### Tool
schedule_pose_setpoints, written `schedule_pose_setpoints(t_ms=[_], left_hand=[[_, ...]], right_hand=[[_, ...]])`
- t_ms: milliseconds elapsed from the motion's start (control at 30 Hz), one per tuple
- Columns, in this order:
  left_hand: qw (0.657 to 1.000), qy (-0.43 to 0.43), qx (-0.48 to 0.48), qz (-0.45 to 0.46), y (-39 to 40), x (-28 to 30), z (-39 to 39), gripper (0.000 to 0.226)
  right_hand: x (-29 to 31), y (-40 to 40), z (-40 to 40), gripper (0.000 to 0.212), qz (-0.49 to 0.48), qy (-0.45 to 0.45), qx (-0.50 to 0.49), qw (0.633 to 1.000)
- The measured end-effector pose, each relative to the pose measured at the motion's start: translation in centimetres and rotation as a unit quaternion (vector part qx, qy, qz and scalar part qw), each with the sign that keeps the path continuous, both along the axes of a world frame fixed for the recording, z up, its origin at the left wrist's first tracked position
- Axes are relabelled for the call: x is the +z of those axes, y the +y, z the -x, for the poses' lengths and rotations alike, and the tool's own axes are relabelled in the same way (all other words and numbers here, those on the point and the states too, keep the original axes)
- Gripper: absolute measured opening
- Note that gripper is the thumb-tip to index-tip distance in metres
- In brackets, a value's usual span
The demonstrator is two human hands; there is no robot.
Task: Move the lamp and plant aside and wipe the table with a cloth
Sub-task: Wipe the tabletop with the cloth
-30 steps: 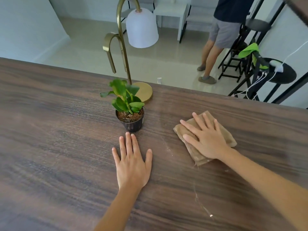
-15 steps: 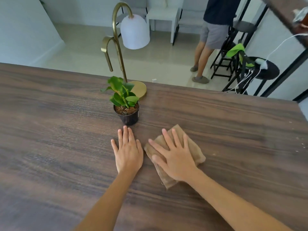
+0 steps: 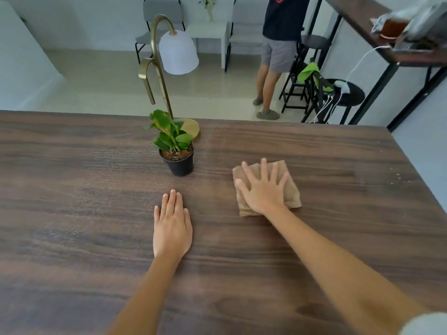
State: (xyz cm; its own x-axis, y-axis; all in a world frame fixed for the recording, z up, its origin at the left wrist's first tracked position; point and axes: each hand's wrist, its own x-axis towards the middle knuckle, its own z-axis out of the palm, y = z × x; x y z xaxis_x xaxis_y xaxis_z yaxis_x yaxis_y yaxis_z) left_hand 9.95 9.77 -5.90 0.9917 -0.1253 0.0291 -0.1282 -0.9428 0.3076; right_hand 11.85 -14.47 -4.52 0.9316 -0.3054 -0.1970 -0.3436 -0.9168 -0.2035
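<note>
A brass lamp with a white shade stands at the far edge of the dark wooden table. Just in front of it is a small green plant in a black pot. My right hand lies flat, fingers spread, pressing a folded brown cloth onto the table to the right of the pot. My left hand rests palm down on the bare wood, a little in front of the pot, holding nothing.
A person stands on the floor beyond the table. Black stools with a white cable and a green item stand at the far right. A shelf with items hangs at top right. Small specks lie near the table's right edge.
My right hand slid the cloth left toward my left hand, then back right and slightly farther away. My left hand stayed flat in place. The lamp and plant have not moved.
</note>
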Motion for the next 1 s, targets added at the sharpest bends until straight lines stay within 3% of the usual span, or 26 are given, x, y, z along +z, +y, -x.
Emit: schedule_pose_setpoints(t_ms=[100,200,333,433,500,567,633,700,767,867,1000], left_hand=[[1.000,-0.004,-0.005,0.011,0.4,0.0,0.4,0.051],[0.999,-0.005,-0.016,0.027,0.5,0.1,0.4,0.051],[0.998,-0.005,-0.028,0.049,0.5,-0.1,0.3,0.050],[0.995,0.002,-0.014,0.096,0.4,0.2,0.2,0.050],[0.988,0.009,0.005,0.156,-0.3,1.0,-0.1,0.053],[0.979,0.003,-0.008,0.204,-2.4,2.1,-0.3,0.054],[0.974,-0.003,-0.056,0.219,-5.9,3.1,-0.5,0.054],[0.967,0.009,-0.104,0.230,-10.2,3.8,-0.9,0.054],[0.961,0.036,-0.137,0.236,-14.4,4.1,-1.5,0.054],[0.965,0.076,-0.143,0.207,-19.7,3.8,-2.7,0.055],[0.981,0.102,-0.110,0.122,-24.5,2.4,-3.5,0.059]], right_hand=[[-0.8,5.8,8.5,0.060,0.003,-0.053,0.160,0.986],[-1.3,1.9,17.6,0.058,0.015,-0.064,0.170,0.983],[-0.5,-9.5,21.0,0.061,0.066,-0.014,-0.085,0.994],[0.6,-14.5,15.6,0.064,0.031,0.005,-0.259,0.965],[1.0,-14.4,11.6,0.067,-0.001,0.015,-0.317,0.948],[0.9,-11.9,9.7,0.068,-0.001,0.026,-0.263,0.965],[0.0,-7.9,11.3,0.065,0.016,0.007,-0.091,0.996],[-0.5,-5.0,15.7,0.063,0.023,-0.020,0.070,0.997],[-0.4,-5.9,19.9,0.060,0.015,-0.031,0.136,0.990],[-0.2,-12.4,22.7,0.058,0.022,-0.023,0.038,0.999],[-0.3,-21.0,17.6,0.059,0.056,-0.004,-0.100,0.993]])
